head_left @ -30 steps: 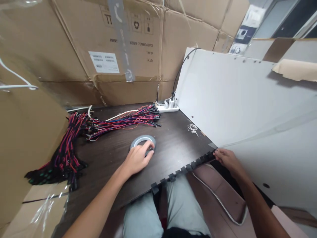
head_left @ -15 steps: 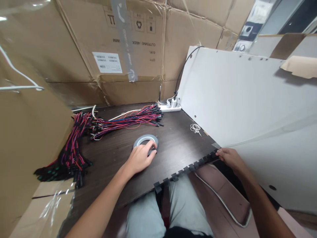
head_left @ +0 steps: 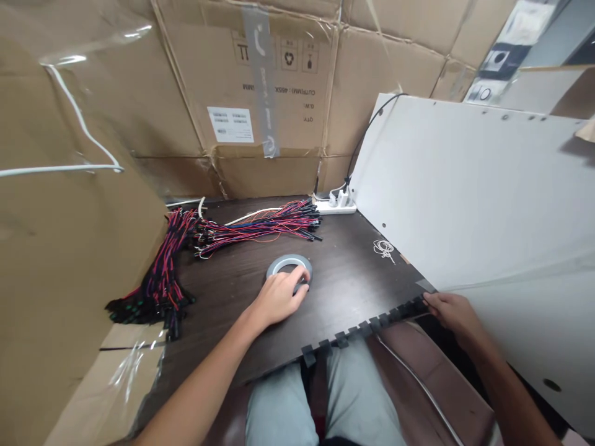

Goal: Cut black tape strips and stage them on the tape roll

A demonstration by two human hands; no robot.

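Observation:
My left hand lies over a grey roll of tape flat on the dark table, its thumb and fingers curled onto the near side of the ring. At the table's right front corner, my right hand pinches at the edge, on the end of a row of short black tape pieces. These pieces hang spaced along the front edge. My fingertips hide most of the piece in the right hand.
Two bundles of red, blue and black wires lie at the back and left. A power strip stands in the far corner, near a coil of white string. Cardboard and a white panel wall the table.
The camera view has turned slightly left, so everything sits further right. Both hands stay at the same places, the left on the tape roll and the right at the table corner.

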